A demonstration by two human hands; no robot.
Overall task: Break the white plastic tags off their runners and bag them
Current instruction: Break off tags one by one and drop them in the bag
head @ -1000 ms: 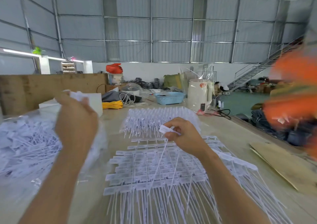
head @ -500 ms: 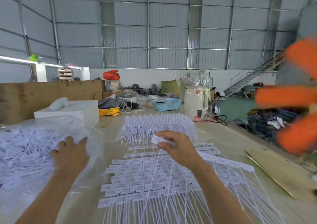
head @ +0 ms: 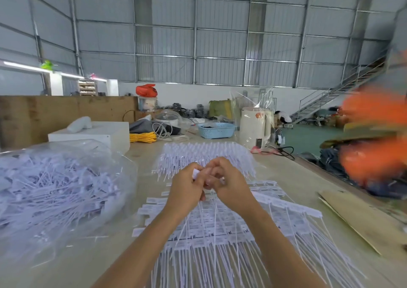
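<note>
Above the middle of the pale worktable point(head: 286, 168), two bare hands meet over a fanned sheet of white plastic tags on thin runners point(head: 220, 232). The left hand point(head: 187, 188) and right hand point(head: 229, 184) both pinch one small white tag point(head: 196, 174) between curled fingertips, though blur hides the exact contact. These tags look featherlight and thin, stiff enough to snap cleanly, and are probably best held at the flat rectangular head close to its runner joint. Each tag is a small printed rectangle with a long thin tail. Along the table's left edge lies a clear plastic bag of loose white tags point(head: 55, 188), bulging and nearly full.
</note>
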